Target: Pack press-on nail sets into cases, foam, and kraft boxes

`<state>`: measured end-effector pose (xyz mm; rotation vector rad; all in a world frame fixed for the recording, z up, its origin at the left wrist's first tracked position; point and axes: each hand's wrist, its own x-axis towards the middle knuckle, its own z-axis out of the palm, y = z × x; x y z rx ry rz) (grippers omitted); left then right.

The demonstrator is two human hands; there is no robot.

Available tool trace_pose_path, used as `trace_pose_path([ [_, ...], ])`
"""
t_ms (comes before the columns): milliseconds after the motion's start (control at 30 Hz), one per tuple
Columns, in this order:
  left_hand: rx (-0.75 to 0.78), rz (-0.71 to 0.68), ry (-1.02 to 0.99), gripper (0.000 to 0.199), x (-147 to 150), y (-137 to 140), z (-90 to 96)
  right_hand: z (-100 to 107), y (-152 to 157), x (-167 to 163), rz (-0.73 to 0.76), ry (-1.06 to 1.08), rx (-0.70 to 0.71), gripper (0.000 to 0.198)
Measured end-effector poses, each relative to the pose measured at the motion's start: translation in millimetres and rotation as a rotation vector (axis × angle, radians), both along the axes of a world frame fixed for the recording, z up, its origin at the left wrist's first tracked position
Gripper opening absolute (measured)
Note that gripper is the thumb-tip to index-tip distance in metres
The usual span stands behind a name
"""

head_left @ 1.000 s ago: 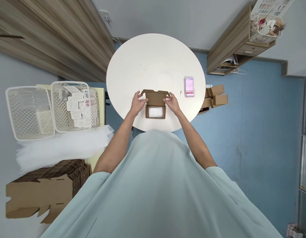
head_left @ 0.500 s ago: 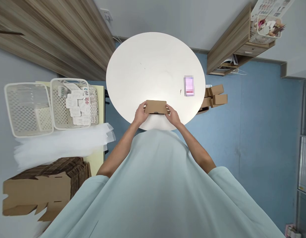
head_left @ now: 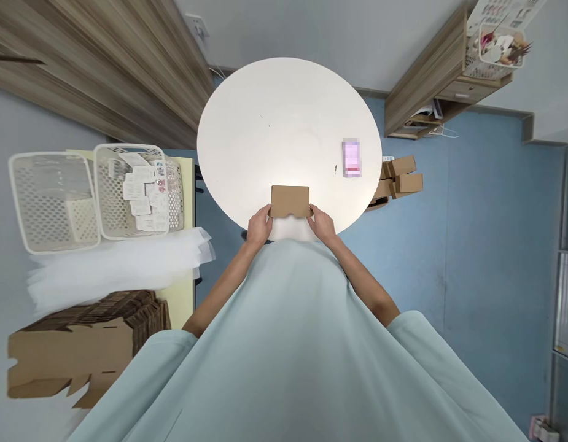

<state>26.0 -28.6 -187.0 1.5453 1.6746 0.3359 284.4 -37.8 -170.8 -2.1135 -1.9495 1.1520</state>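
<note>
A small brown cardboard box (head_left: 290, 201) sits at the near edge of the round white table (head_left: 284, 104), its flat top panel facing up. My left hand (head_left: 260, 226) grips the box's near left corner, fingers bent against it. At the near right corner, my right hand (head_left: 322, 223) holds it the same way, thumb and fingers closed. The box's inside is hidden under the panel. To the right on the table lies a phone (head_left: 351, 158) with a blurred pink screen.
On the left, a side table (head_left: 188, 202) carries white plastic baskets (head_left: 131, 236), one with small white packets, white wrapping sheets (head_left: 113, 267) and stacked flat cardboard blanks (head_left: 72, 356). Several closed brown boxes (head_left: 409, 183) are piled right of the round table. A wooden cabinet (head_left: 431, 67) stands back right.
Both hands have slid toward me, from the box's sides to its near corners. More of the top panel shows, and its near edge sits lower.
</note>
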Motion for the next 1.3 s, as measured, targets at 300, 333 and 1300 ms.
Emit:
trace_pose_path([
  [300, -0.195, 0.027, 0.037, 0.052, 7.7, -6.2, -19.0, -3.3, -7.5, -6.5, 0.002, -0.101, -0.203, 0.033],
  [333, -0.208, 0.042, 0.006, 0.053, 9.0, -6.6, -20.4, -5.3, -8.1, -6.5, -0.01, -0.096, -0.234, 0.032],
  [1300, -0.404, 0.565, -0.379, 0.029, 22.3, -5.7, -55.4, -34.0, -3.8, -5.4, -0.538, 0.314, -0.317, 0.011],
])
